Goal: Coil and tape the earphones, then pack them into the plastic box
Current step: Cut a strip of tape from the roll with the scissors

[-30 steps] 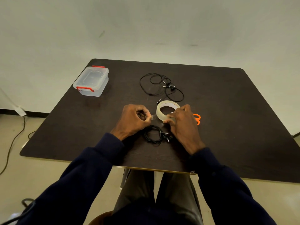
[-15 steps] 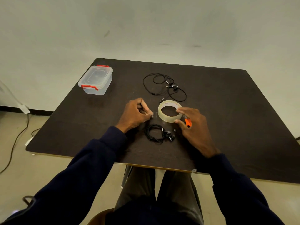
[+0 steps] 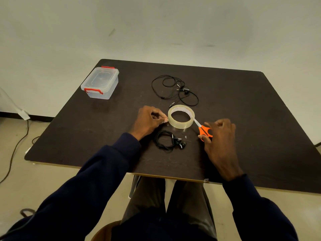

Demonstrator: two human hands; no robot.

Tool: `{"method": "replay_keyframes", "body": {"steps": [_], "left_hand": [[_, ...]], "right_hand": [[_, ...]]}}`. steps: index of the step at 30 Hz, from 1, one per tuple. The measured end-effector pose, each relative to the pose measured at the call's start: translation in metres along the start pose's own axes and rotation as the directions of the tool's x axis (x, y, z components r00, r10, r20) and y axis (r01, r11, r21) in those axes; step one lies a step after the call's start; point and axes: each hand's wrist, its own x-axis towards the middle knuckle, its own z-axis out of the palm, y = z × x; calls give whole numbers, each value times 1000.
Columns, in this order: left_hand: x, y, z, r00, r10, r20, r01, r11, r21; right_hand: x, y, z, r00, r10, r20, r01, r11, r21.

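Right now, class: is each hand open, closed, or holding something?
Left hand: pinches the tape end by the tape roll.
Right hand: grips the orange scissors.

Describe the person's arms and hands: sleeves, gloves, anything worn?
Both arms are in long, dark navy sleeves that end at the wrists. The left sleeve and right sleeve are plain, with no markings or logos showing. The left hand and right hand are bare, with no gloves. No ring, watch or strap is visible.
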Motion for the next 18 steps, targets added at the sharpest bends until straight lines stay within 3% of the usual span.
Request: {"method": "replay_keyframes", "body": {"steps": [4,9,12,18], "left_hand": [[-2,-2,-2,998,54,-8,-54,998,21],[0,5,-5,989,96,-114,-109,988,-110],[4,12,-10,988,106,-116,-121,984,-128],[7,26,-17,965,204,-163,-215,975,-51]], "right_hand": [[-2,-2,-1,1000,-10,25,12,997,-79],[3,8,7,995,-20,99,28,996,-86],[15,14,10,985,69,160,-61,997,-52],[22,10,2,995,-34,98,24,995,95]]}}
